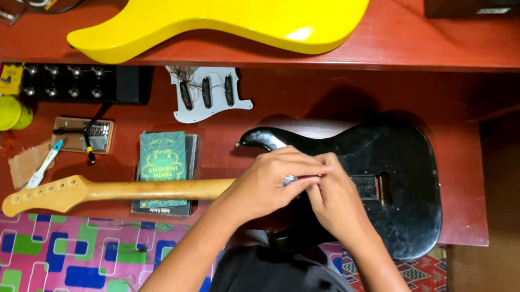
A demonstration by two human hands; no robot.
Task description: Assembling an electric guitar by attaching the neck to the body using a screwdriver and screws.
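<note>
Red wooden bench in two levels, patterned mats below it. Upper level: yellow guitar lying flat, neck running off left. Lower level: black guitar body with pale wooden neck pointing left, empty pickup cavity showing in the top, lying across the front edge right in front of the person.

Both hands sit together over the black body where the neck joins. Left hand curled, fingers bent in, ring on one finger, fingertips touching the right hand. Right hand also curled, thumb and fingertips pinched toward the left. Something small may be between them, can't tell what, it's hidden by the fingers.

Left of the hands: green book on a stack, partly under the neck. Behind it a white pickguard with three pickups and loose wires. Further left a black pedal unit with knobs, a yellow round tub, a small screwdriver
</note>
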